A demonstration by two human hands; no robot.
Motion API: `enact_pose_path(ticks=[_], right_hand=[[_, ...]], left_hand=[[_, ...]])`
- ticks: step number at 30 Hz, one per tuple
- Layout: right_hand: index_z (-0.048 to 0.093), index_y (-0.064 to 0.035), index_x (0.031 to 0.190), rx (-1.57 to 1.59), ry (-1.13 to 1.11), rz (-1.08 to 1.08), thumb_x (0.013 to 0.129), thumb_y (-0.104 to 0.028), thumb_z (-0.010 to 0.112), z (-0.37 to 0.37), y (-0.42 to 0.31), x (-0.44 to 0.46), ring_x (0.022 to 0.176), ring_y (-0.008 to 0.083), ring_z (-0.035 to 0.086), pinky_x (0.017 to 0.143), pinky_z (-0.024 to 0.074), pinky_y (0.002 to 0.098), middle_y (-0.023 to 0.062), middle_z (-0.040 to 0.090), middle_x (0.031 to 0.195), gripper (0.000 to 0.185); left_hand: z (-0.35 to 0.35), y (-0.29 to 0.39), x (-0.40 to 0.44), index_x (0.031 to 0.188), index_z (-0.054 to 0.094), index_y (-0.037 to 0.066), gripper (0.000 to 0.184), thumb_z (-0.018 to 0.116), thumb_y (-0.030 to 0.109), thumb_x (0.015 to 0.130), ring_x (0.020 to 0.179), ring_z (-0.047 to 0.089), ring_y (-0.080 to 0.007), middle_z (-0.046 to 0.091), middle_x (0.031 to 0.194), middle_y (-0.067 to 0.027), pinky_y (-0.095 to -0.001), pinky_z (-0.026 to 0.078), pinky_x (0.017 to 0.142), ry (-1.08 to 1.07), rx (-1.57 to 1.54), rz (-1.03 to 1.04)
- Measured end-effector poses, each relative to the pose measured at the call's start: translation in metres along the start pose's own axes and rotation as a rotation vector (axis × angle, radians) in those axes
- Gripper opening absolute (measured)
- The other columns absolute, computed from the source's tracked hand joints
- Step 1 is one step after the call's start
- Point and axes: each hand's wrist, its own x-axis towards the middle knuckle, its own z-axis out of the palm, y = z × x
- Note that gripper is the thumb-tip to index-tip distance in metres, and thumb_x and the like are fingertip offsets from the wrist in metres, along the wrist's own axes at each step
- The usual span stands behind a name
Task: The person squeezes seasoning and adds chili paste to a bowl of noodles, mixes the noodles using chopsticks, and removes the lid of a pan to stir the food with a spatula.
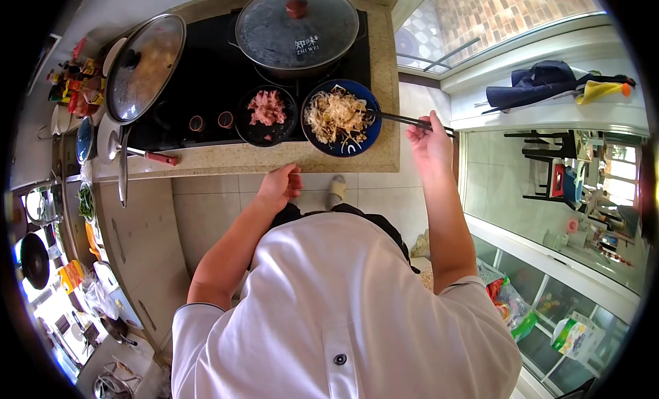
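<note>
My right hand (pixel 430 139) holds a pair of dark chopsticks (pixel 405 119), whose tips reach into the food on a blue plate (pixel 375 133). Pale shreds and strips (pixel 338 116) are heaped on that plate, at the front right of the counter. Left of it, touching or nearly so, a small black dish (pixel 255 137) carries pinkish raw minced meat (pixel 266 108). My left hand (pixel 280 185) is just in front of the counter edge, its fingers curled; whether anything is inside them is hidden.
Behind the plates a large lidded pot (pixel 296 35) stands on the black cooktop (pixel 199 76). A glass lid (pixel 145 69) leans at the left, near a red-handled utensil (pixel 161 157). The stone counter edge (pixel 233 160) runs across in front of me. Window frames are at the right.
</note>
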Motion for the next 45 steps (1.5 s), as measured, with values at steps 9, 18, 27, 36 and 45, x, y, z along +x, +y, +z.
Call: enact_pose_path(ticks=[9, 18, 27, 36, 45], right_hand=[[0.059, 0.0031, 0.086, -0.380, 0.067, -0.199, 0.097, -0.026, 0.058, 0.030, -0.001, -0.029, 0.055, 0.0234, 0.065, 0.051, 0.0569, 0.0319, 0.0117, 0.061, 0.070, 0.031], [0.059, 0.0063, 0.097, -0.519, -0.106, -0.236, 0.097, -0.024, 0.057, 0.035, 0.025, 0.012, 0.055, 0.0211, 0.066, 0.048, 0.0551, 0.0297, 0.0101, 0.060, 0.068, 0.030], [0.056, -0.0002, 0.084, -0.057, 0.060, 0.066, 0.098, -0.023, 0.055, -0.004, 0.031, 0.042, 0.062, 0.0270, 0.066, 0.059, 0.0599, 0.0393, 0.0138, 0.062, 0.071, 0.027], [0.059, 0.0036, 0.093, -0.430, -0.063, -0.255, 0.096, -0.023, 0.059, 0.029, -0.018, -0.018, 0.057, 0.0236, 0.066, 0.053, 0.0573, 0.0348, 0.0107, 0.059, 0.077, 0.027], [0.056, 0.0005, 0.083, -0.246, 0.047, -0.043, 0.097, -0.022, 0.057, 0.011, 0.034, 0.006, 0.056, 0.0255, 0.066, 0.054, 0.0591, 0.0383, 0.0125, 0.061, 0.067, 0.026]], left_hand=[[0.001, 0.001, 0.003, 0.090, 0.060, 0.011, 0.021, 0.055, 0.031, 0.095, 0.061, 0.057, -0.0168, 0.060, 0.067, -0.0032, -0.0293, 0.041, 0.054, -0.006, 0.000, 0.000], [0.001, 0.002, -0.002, 0.090, 0.060, 0.010, 0.021, 0.058, 0.031, 0.093, 0.063, 0.058, -0.0177, 0.058, 0.069, -0.0033, -0.0318, 0.044, 0.055, 0.034, 0.006, 0.000], [-0.001, 0.005, -0.005, 0.090, 0.061, 0.010, 0.021, 0.057, 0.030, 0.094, 0.063, 0.058, -0.0167, 0.059, 0.069, -0.0020, -0.0287, 0.043, 0.054, 0.036, -0.003, 0.012], [0.010, 0.009, -0.003, 0.088, 0.061, 0.011, 0.021, 0.057, 0.030, 0.094, 0.064, 0.057, -0.0164, 0.059, 0.070, -0.0017, -0.0291, 0.043, 0.055, 0.013, 0.057, 0.004], [0.026, 0.008, -0.002, 0.087, 0.061, 0.011, 0.020, 0.056, 0.029, 0.094, 0.066, 0.057, -0.0158, 0.057, 0.069, -0.0014, -0.0298, 0.042, 0.055, -0.018, 0.049, 0.005]])
